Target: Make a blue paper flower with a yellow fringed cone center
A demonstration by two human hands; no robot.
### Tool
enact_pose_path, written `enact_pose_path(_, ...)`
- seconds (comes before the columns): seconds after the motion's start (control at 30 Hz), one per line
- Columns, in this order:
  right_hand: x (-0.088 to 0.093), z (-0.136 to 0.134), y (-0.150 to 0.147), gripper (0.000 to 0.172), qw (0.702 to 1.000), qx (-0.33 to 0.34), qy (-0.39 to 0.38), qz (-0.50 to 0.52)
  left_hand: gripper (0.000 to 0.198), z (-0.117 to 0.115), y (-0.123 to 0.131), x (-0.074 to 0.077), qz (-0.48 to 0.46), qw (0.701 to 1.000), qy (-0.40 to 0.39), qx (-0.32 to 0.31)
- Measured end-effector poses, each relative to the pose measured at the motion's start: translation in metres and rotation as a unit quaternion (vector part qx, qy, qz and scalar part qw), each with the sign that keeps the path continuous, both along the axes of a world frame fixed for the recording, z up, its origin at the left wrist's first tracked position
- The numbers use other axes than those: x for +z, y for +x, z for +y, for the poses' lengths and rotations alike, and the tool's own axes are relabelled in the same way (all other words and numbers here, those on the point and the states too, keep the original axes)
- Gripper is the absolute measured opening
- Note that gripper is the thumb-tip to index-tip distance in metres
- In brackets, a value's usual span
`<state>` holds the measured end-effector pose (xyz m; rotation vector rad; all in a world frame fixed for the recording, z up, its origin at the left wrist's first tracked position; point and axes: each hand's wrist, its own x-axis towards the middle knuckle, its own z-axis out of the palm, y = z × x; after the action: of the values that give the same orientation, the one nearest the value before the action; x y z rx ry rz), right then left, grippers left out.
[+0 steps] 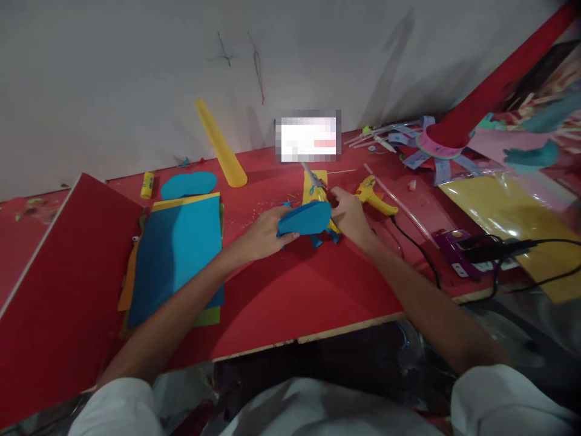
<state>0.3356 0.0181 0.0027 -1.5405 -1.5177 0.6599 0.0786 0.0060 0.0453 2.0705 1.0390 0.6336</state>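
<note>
My left hand (271,233) is closed on a rounded blue sheet piece (305,218), which looks like craft foam or thick paper. Just beyond the piece, my right hand (348,213) grips a pair of scissors (313,177), its grey blades pointing away toward the wall. Fingers hide most of the scissor handles. Small blue scraps (316,241) lie on the red table (290,297) under the blue piece. Behind it is a yellow piece (314,192), partly covered by the scissors. A yellow glue gun (376,197) rests right of my right hand.
Blue and coloured sheets (181,242) are stacked at left, near a blue cut-out (189,185), a glue stick (147,185) and a red board (68,290). A yellow cone (221,145) leans on the wall. Cables run across a purple box (463,254) at right.
</note>
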Motion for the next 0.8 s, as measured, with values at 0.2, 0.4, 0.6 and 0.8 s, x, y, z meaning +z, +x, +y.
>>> enact_pose_path(0.2, -0.004, 0.001, 0.004, 0.022, 0.972, -0.004, -0.015, -0.233, 0.064, 0.010, -0.004, -0.020, 0.050, 0.998, 0.031, -0.001)
enact_pose_path(0.4, -0.015, 0.006, 0.013, 0.029, 0.951, 0.073, 0.006, -0.299, 0.041, 0.017, -0.004, -0.014, 0.021, 1.000, 0.006, 0.016)
enact_pose_path(0.6, 0.000, 0.003, 0.007, 0.048, 0.984, 0.126, 0.115, -0.055, 0.043, 0.020, -0.007, -0.012, 0.013, 1.000, 0.012, 0.010)
enact_pose_path(0.8, 0.005, -0.009, -0.011, 0.078, 0.933, 0.294, 0.072, 0.196, 0.028, 0.018, -0.006, -0.012, 0.017, 0.999, 0.032, -0.038)
